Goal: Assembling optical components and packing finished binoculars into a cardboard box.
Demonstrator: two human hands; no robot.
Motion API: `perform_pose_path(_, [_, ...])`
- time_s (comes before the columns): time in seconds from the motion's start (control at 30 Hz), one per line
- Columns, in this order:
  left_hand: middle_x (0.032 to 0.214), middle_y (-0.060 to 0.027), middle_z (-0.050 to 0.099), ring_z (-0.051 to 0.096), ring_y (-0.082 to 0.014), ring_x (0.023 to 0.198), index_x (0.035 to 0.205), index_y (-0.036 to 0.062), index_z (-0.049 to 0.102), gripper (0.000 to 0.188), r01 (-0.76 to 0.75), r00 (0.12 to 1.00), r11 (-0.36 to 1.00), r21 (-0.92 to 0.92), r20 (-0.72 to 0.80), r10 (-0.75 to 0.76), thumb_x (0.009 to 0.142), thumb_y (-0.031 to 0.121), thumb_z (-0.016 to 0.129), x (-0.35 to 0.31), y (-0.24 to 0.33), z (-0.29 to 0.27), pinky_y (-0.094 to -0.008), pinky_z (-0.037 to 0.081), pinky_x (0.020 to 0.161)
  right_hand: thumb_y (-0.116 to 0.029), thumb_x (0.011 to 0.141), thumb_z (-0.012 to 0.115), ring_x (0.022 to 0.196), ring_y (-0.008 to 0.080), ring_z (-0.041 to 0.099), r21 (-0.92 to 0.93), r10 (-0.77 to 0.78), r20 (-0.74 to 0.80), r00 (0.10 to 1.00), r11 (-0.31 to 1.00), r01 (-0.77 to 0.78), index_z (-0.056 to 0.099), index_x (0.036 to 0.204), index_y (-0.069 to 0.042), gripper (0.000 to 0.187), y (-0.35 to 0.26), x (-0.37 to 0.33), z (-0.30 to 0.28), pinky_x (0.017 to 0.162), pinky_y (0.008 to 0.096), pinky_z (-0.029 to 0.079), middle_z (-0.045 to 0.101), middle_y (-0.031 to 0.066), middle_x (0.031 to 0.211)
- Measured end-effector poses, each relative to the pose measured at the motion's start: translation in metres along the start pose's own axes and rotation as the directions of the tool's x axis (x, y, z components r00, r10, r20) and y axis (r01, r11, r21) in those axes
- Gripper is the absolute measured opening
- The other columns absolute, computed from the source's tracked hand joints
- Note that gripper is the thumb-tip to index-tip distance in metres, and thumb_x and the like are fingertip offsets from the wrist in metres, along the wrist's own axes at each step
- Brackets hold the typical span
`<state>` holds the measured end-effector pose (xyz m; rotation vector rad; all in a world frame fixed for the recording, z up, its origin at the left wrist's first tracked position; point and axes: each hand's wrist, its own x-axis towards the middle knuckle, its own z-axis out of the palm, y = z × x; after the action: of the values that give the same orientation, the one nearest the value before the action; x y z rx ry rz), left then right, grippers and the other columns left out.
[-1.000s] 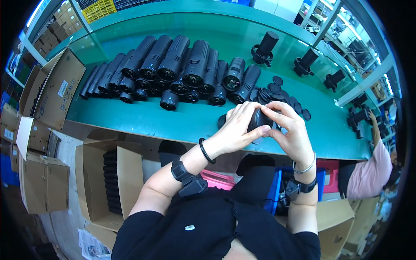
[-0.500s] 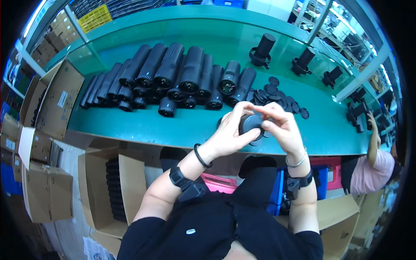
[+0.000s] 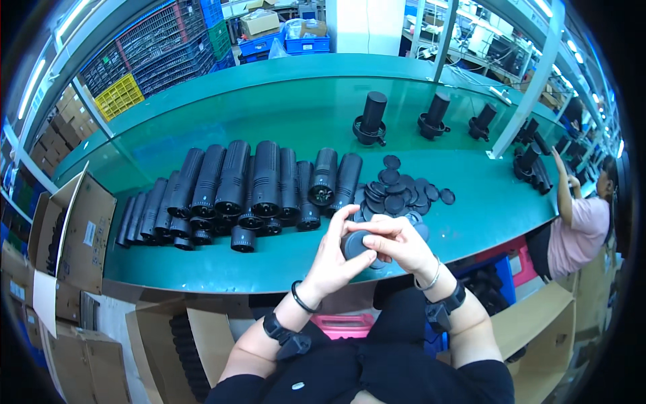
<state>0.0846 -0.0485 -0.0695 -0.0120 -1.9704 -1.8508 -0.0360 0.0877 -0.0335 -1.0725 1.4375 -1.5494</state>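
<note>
Both of my hands are together over the near edge of the green bench. My left hand (image 3: 330, 261) is curled around a black cylindrical part with a round black cap (image 3: 355, 244) at its end; most of the part's body is hidden by the fingers. My right hand (image 3: 402, 248) pinches at the cap's rim, thumb on its face. Just beyond the hands lies a heap of loose black discs (image 3: 396, 195). To its left, a stack of ribbed black cylinders (image 3: 266, 176) rests with the ends facing me.
Several black cylinders in ring-shaped holders (image 3: 371, 124) stand along the bench's far side (image 3: 289, 108). Open cartons (image 3: 84, 229) flank me, and a blue bin (image 3: 501, 276) sits at lower right. A person in a pink top (image 3: 575, 236) works farther right.
The view has tilted up, so the bench appears lower and more of the room shows behind. My right thumb and fingers have closed in against the cap, which my left hand still holds.
</note>
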Motion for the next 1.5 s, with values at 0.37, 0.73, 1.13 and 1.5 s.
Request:
perform_pose_path(0.37, [0.113, -0.0124, 0.06, 0.058, -0.0209, 0.107, 0.144, 0.0062, 0.028, 0.083, 0.034, 0.999, 0.999, -0.028, 0.02, -0.033, 0.077, 0.014, 0.076, -0.025, 0.012, -0.007, -0.0347, 0.048, 0.091, -0.019, 0.088, 0.068, 0.051, 0.0069, 0.056, 0.181, 0.12, 0.047, 0.992, 0.975, -0.127, 0.069, 0.116, -0.009, 0.03, 0.011, -0.004, 0.019, 0.048, 0.0191, 0.045, 0.066, 0.0023, 0.071])
perform_pose_path(0.73, [0.111, -0.015, 0.059, 0.055, -0.0289, 0.113, 0.143, 0.0085, 0.031, 0.073, -0.099, 0.993, 0.777, -0.622, -0.106, 0.042, 0.083, 0.033, 0.064, -0.05, 0.026, -0.018, -0.0446, 0.039, 0.105, -0.036, 0.071, 0.079, 0.121, 0.0309, 0.047, -0.599, -0.369, 0.247, 0.896, 0.668, 0.441, 0.036, 0.146, -0.008, 0.09, 0.023, -0.033, 0.02, 0.101, 0.0442, 0.038, 0.048, 0.0137, 0.13])
perform_pose_path(1.13, [0.107, -0.0063, 0.06, 0.056, -0.0121, 0.099, 0.12, 0.0027, 0.055, 0.034, 0.011, 0.99, 0.982, -0.186, -0.133, -0.037, 0.088, 0.008, 0.065, -0.065, -0.044, -0.062, -0.0248, 0.044, 0.084, -0.028, 0.085, 0.069, 0.13, 0.0195, 0.039, -0.613, -0.349, -0.059, 0.935, 0.752, 0.242, 0.024, 0.15, -0.007, 0.082, -0.043, 0.062, -0.037, 0.107, 0.0361, 0.033, 0.035, 0.0119, 0.147])
perform_pose_path(1.5, [0.08, -0.0072, 0.062, 0.054, -0.0105, 0.059, 0.1, 0.0003, 0.066, 0.017, 0.102, 0.993, 0.926, 0.362, -0.091, -0.074, 0.084, 0.007, 0.067, -0.067, -0.058, -0.066, -0.0231, 0.044, 0.054, -0.033, 0.088, 0.051, 0.07, 0.0245, 0.059, -0.711, 0.299, -0.223, 0.928, 0.602, -0.364, 0.009, 0.153, -0.015, 0.079, 0.048, 0.333, -0.084, 0.055, 0.037, 0.049, 0.059, 0.0164, 0.115])
